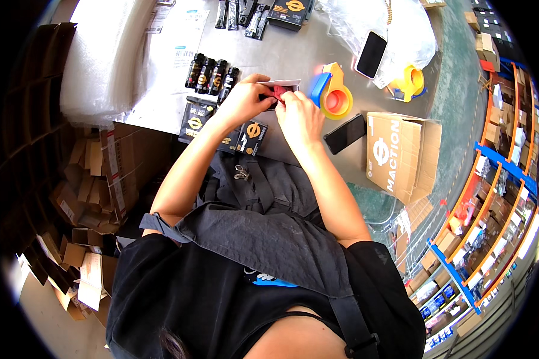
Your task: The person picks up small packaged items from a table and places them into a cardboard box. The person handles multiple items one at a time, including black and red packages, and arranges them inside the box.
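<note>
A small box [290, 83] with a raised pale flap lies between my hands at the table's near side. My left hand [245, 102] grips its left side, fingers curled around the edge. With its fingertips, my right hand [300, 117] pinches a red item [279, 91] at the box's opening; the fingers hide most of it. Close to my left hand stand several small dark bottles [205, 75] in a row. Below them lie a black pouch [195, 120] and a black box with a gold emblem [251, 137], partly behind my left forearm.
A tape dispenser [337, 96], a dark phone [346, 133] and an open carton [388, 152] are to the right. Farther back are a white-framed phone [371, 54], a second dispenser [411, 83], black sachets [257, 21] and a black box [292, 12]. Bubble wrap [103, 58] covers the left.
</note>
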The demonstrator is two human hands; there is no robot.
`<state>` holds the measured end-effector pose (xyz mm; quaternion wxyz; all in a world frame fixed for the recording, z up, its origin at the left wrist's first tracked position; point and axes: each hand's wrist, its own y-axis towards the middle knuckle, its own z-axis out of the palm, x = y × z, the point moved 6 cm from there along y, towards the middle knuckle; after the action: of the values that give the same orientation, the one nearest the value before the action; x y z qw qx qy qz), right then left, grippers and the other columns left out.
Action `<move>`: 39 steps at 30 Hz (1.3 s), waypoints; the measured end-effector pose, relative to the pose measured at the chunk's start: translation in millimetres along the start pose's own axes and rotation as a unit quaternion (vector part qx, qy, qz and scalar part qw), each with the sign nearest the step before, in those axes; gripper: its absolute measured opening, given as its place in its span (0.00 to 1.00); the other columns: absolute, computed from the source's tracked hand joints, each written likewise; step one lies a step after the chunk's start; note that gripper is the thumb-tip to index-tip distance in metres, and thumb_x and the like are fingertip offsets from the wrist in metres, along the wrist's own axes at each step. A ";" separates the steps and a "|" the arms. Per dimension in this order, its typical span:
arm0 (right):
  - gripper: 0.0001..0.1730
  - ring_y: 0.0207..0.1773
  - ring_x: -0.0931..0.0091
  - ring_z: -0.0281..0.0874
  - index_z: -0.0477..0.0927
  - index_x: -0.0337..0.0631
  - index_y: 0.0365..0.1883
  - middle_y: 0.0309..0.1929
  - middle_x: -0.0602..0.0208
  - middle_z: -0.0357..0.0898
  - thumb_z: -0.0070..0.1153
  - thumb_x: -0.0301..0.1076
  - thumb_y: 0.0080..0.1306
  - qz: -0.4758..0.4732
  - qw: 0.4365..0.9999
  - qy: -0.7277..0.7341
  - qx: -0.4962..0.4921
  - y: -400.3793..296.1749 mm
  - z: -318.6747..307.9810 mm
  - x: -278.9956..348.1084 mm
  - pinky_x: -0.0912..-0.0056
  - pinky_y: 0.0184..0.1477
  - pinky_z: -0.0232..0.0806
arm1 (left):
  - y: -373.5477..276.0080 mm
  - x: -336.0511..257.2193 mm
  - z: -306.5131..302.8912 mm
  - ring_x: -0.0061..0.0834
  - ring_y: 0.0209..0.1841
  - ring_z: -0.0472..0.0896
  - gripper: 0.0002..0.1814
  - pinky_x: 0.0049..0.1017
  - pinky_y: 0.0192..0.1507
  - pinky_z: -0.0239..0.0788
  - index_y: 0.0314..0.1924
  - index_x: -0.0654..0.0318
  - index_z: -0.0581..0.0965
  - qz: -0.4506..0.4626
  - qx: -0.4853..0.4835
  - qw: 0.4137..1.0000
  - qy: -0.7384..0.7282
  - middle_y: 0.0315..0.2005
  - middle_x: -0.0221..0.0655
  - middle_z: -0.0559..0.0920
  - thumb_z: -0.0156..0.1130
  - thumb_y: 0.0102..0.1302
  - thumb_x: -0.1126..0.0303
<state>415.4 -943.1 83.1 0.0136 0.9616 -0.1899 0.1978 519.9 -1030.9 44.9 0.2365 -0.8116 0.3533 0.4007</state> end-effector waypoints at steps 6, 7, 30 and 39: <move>0.09 0.36 0.58 0.84 0.85 0.45 0.34 0.33 0.59 0.83 0.64 0.39 0.60 0.003 0.997 -0.054 0.047 12.4 12.4 5.5 0.54 0.38 0.74 | -10.4 3.8 -7.7 0.36 0.47 0.84 0.08 0.29 0.42 0.79 0.37 0.68 0.82 -0.019 -0.054 0.991 -0.117 0.54 0.42 0.81 0.66 0.59 0.73; 0.10 0.36 0.58 0.84 0.85 0.45 0.35 0.32 0.58 0.83 0.63 0.40 0.61 0.002 0.996 -0.034 0.086 15.2 14.5 5.4 0.54 0.38 0.74 | -12.1 5.7 -10.3 0.37 0.49 0.84 0.07 0.30 0.43 0.80 0.36 0.68 0.81 -0.025 -0.067 0.988 -0.137 0.54 0.42 0.81 0.65 0.59 0.72; 0.11 0.39 0.55 0.85 0.82 0.36 0.34 0.32 0.51 0.85 0.59 0.36 0.64 0.111 0.974 0.091 0.176 25.5 45.7 -19.1 0.52 0.41 0.75 | -29.3 56.7 49.4 0.26 0.58 0.74 0.18 0.29 0.63 0.65 0.46 0.62 0.70 -0.101 -0.180 0.860 -0.466 0.52 0.36 0.79 0.70 0.62 0.76; 0.15 0.35 0.69 0.86 0.80 0.34 0.49 0.39 0.53 0.82 0.60 0.24 0.63 0.109 0.955 0.267 0.068 16.0 -23.9 -60.7 0.66 0.34 0.76 | -22.1 41.5 41.3 0.28 0.62 0.73 0.17 0.27 0.63 0.66 0.50 0.61 0.70 -0.108 -0.146 0.896 -0.405 0.57 0.40 0.78 0.66 0.65 0.76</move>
<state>348.9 -933.6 81.0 -0.0230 0.8457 -0.2686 0.4605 534.6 -1005.2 -10.2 0.2793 -0.6380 0.0748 0.7137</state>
